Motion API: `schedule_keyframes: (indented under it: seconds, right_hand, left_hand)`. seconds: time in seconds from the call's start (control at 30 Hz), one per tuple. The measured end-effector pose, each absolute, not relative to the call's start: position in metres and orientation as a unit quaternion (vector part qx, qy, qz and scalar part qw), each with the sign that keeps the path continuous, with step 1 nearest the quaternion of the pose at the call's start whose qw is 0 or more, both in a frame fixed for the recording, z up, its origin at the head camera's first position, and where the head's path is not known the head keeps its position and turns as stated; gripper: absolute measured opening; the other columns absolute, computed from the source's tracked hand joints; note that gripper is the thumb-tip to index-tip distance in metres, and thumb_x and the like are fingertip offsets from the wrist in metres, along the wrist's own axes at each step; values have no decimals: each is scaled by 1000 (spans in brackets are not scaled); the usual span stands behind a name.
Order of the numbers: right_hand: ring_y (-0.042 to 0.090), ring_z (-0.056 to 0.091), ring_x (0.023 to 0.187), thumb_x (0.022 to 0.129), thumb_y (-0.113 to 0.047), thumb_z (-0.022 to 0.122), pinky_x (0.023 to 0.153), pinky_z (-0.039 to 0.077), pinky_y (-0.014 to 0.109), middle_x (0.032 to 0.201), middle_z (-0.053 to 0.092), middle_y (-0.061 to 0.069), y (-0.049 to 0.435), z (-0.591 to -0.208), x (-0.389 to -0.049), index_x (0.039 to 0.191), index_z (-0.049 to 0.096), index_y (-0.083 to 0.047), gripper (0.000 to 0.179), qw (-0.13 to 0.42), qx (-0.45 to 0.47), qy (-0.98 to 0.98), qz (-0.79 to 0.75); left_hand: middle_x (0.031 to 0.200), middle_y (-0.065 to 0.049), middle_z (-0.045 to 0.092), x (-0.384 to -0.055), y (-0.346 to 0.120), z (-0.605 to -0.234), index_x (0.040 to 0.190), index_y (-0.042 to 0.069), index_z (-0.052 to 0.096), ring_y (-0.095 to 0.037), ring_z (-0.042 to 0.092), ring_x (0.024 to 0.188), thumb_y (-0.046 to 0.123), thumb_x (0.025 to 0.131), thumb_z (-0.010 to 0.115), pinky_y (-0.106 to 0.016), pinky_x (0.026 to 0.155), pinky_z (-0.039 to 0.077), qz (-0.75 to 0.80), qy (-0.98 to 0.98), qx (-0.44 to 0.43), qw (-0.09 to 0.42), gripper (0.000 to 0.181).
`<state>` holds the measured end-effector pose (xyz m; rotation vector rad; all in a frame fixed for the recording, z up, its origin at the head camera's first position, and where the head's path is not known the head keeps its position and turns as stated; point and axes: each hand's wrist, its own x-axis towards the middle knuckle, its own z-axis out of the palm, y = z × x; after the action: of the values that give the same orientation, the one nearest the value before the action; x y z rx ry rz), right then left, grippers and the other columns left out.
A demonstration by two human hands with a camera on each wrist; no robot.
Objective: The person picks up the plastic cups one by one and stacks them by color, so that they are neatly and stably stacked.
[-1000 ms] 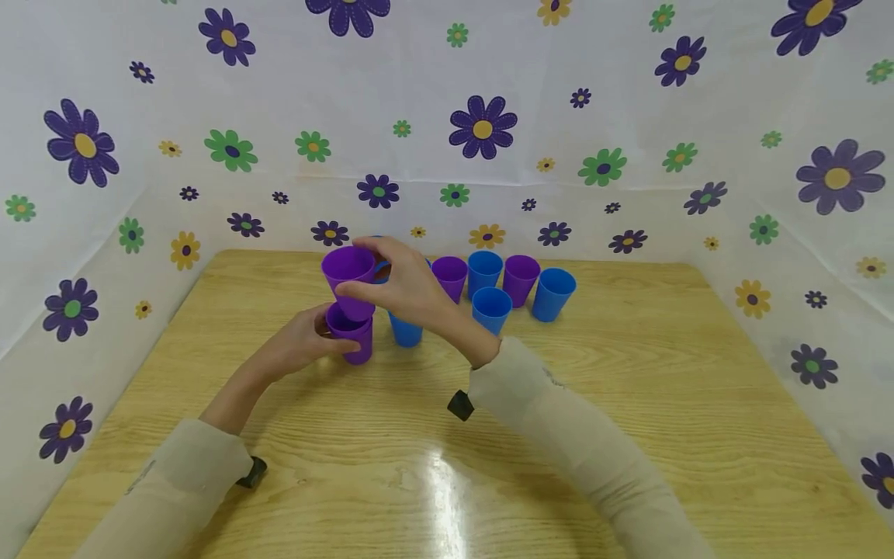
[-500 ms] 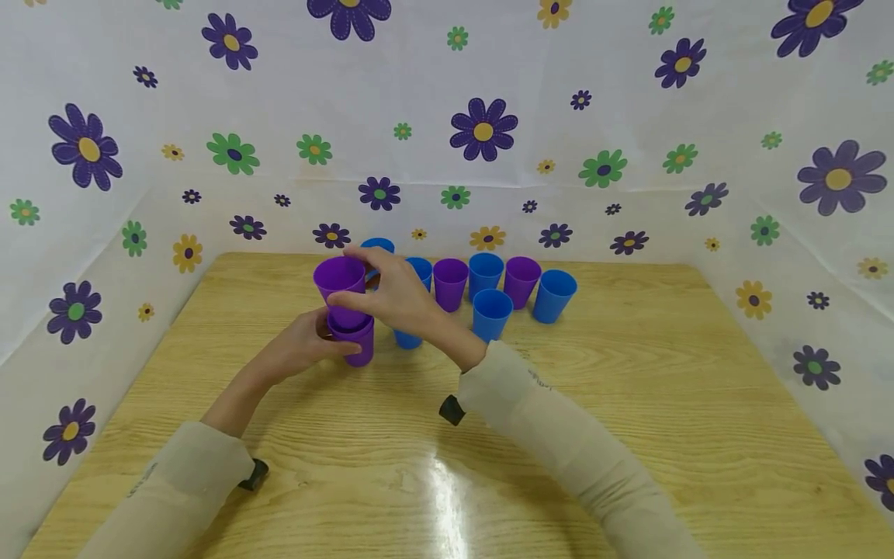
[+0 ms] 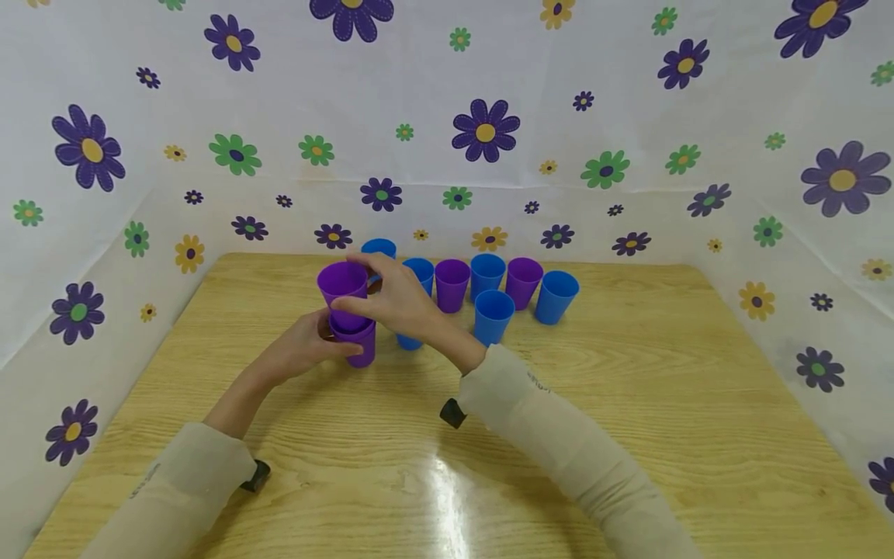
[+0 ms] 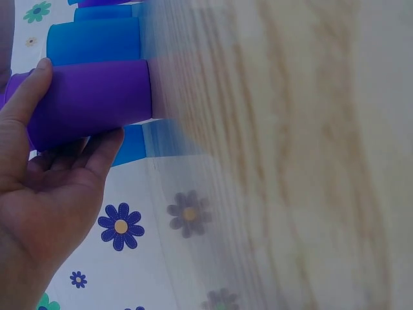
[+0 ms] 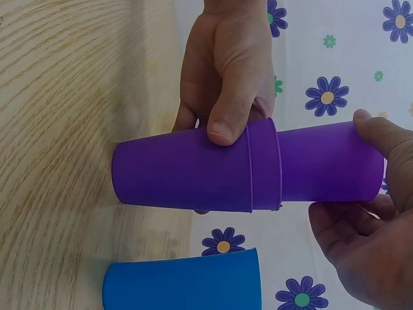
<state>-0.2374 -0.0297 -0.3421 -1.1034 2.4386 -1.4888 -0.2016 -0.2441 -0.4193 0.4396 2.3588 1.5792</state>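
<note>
My left hand [image 3: 303, 345] grips the lower purple cup [image 3: 363, 351], which stands on the table with thumb and fingers on opposite sides. In the right wrist view, two rims lie close together on this lower purple cup [image 5: 181, 169], like nested cups. Above it, my right hand [image 3: 398, 299] holds another purple cup [image 3: 341, 283] by its sides, tilted slightly left, its bottom part inside the lower one. A blue cup [image 3: 409, 341] stands just right of the pair, partly hidden behind the right hand.
Behind and to the right stand several upright cups, among them a purple cup [image 3: 452, 286], a blue cup [image 3: 493, 317] and a rightmost blue cup [image 3: 557, 297]. A flowered cloth [image 3: 545, 140] bounds the wooden table [image 3: 559, 404] at the back and sides.
My right hand has lowered its purple cup, moving slightly left, so that its base now sits inside the lower cup. The left hand has kept its grip in place.
</note>
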Motion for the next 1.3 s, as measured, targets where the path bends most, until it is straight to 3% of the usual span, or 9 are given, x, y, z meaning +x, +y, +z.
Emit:
schedule_keyframes:
  seconds: [0.17, 0.3, 0.43, 0.53, 0.77, 0.97, 1.3]
  right_hand:
    - [22, 66, 105, 91, -23, 82, 86, 56, 23, 128, 64, 11, -29, -344, -237, 149, 50, -3, 69, 39, -362, 799, -478]
    - [23, 61, 115, 91, -23, 83, 96, 54, 29, 134, 61, 11, -28, -347, -237, 153, 46, -5, 75, 49, -371, 800, -468]
    - [22, 57, 122, 92, -24, 81, 99, 51, 25, 137, 60, 11, -26, -348, -238, 155, 44, -7, 75, 40, -384, 803, -454]
    - [20, 58, 120, 94, -25, 79, 97, 51, 23, 137, 62, 10, -22, -349, -240, 152, 49, -7, 68, 29, -381, 804, -455]
    - [26, 59, 119, 97, -24, 75, 100, 52, 38, 135, 63, 13, 3, -343, -248, 143, 56, 2, 56, 17, -380, 805, -456]
    - [33, 59, 121, 98, -23, 74, 100, 52, 40, 135, 64, 15, 32, -335, -254, 144, 56, 1, 55, 4, -363, 815, -452]
    - [32, 59, 123, 98, -18, 73, 104, 50, 47, 135, 64, 18, 75, -331, -261, 144, 55, 2, 54, -9, -344, 826, -447]
  left_hand:
    - [145, -22, 55, -202, -244, -420, 155, 0, 33, -37, 58, 129, 21, 96, 76, -53, 109, 46, 546, 813, 150, 136, 76]
    - [145, -21, 55, -201, -244, -420, 155, 1, 34, -36, 58, 129, 23, 96, 76, -53, 110, 45, 542, 816, 148, 135, 75]
    - [141, -19, 59, -200, -244, -419, 152, 1, 41, -34, 60, 126, 25, 96, 77, -51, 108, 47, 532, 824, 145, 130, 70]
    - [139, -19, 60, -200, -244, -419, 150, 1, 44, -33, 60, 124, 25, 95, 77, -51, 107, 48, 528, 827, 146, 127, 69]
    - [137, -19, 61, -201, -243, -419, 150, 1, 45, -33, 61, 123, 20, 95, 78, -50, 106, 48, 529, 827, 149, 116, 66]
    - [139, -20, 60, -201, -241, -419, 150, 1, 45, -35, 59, 125, 25, 95, 78, -53, 109, 45, 518, 836, 141, 116, 69]
    - [140, -20, 59, -201, -243, -419, 151, 0, 43, -34, 58, 126, 24, 95, 78, -53, 110, 44, 517, 836, 140, 118, 70]
